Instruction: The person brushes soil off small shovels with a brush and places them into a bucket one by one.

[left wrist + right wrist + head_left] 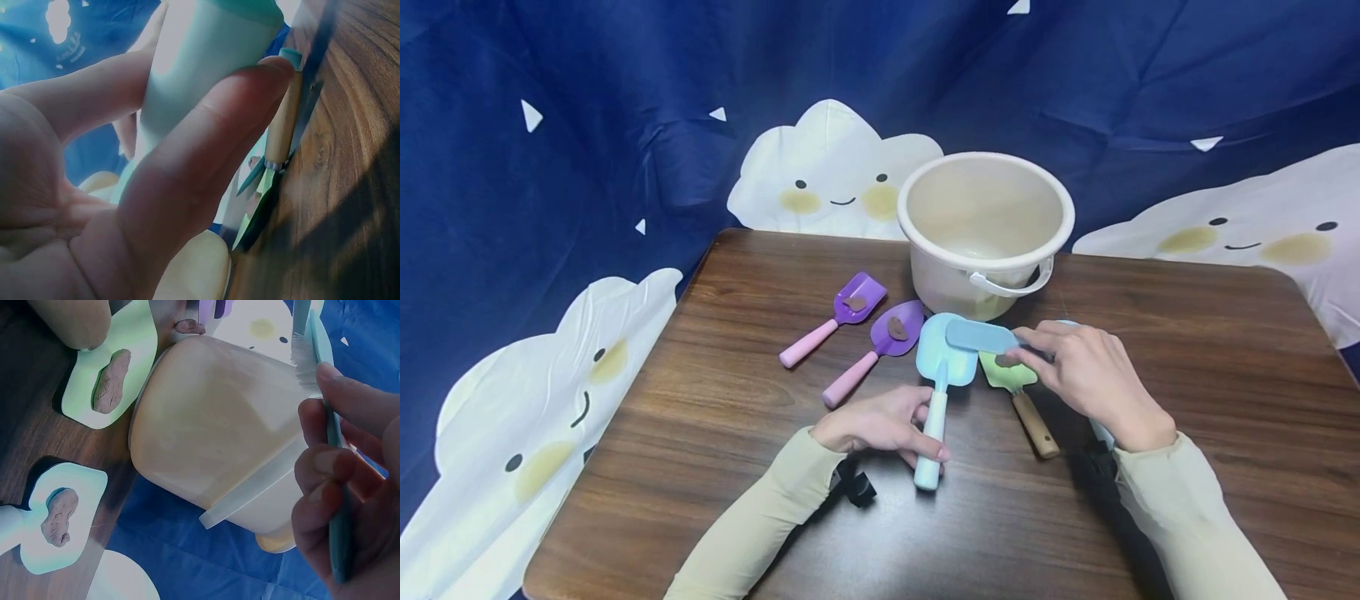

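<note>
My left hand grips the pale handle of a light blue toy shovel, whose blade points toward the bucket. In the left wrist view, the thumb and fingers wrap that handle. My right hand holds a blue brush with whitish bristles over the shovel's blade; whether they touch is hard to tell from above. The right wrist view shows my fingers curled round the brush's handle. Just below the brush lies a green shovel with a wooden handle and a brown lump on its blade.
A cream bucket with its handle hanging in front stands at the back. Left of it lie two purple shovels with pink handles, a square one and a pointed one, bearing brown lumps. Another pale blue shovel carries a lump too.
</note>
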A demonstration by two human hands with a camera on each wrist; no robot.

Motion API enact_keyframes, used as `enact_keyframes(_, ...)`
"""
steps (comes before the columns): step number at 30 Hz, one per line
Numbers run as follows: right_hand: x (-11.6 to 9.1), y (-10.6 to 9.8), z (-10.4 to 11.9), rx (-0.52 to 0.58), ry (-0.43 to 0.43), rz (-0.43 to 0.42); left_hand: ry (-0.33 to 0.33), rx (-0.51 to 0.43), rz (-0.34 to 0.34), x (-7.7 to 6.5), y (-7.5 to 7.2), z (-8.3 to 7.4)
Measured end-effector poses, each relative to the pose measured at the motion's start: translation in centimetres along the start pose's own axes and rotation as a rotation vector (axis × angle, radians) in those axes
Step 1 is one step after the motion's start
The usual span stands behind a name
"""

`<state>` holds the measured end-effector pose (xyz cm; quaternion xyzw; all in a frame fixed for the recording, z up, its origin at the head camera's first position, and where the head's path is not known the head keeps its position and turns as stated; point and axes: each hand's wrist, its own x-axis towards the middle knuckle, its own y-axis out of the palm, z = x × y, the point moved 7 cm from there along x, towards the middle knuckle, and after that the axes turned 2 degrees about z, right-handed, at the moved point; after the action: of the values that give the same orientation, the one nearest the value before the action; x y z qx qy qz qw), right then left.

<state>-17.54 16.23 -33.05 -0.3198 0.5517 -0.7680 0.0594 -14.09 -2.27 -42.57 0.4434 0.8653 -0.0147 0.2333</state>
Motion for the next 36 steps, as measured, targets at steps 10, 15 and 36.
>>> enact_keyframes(10,0.0,-0.1,-0.6,0.000,0.017,-0.030,-0.024,0.006,-0.011,0.0,0.0,0.3)
enact_keyframes(15,-0.1,-0.2,-0.8,0.000,0.023,-0.036,-0.033,0.074,-0.008,0.1,-0.3,0.7)
enact_keyframes(36,-0.9,0.6,-1.9,-0.009,0.133,0.024,0.031,0.191,-0.055,-0.3,-2.5,-0.1)
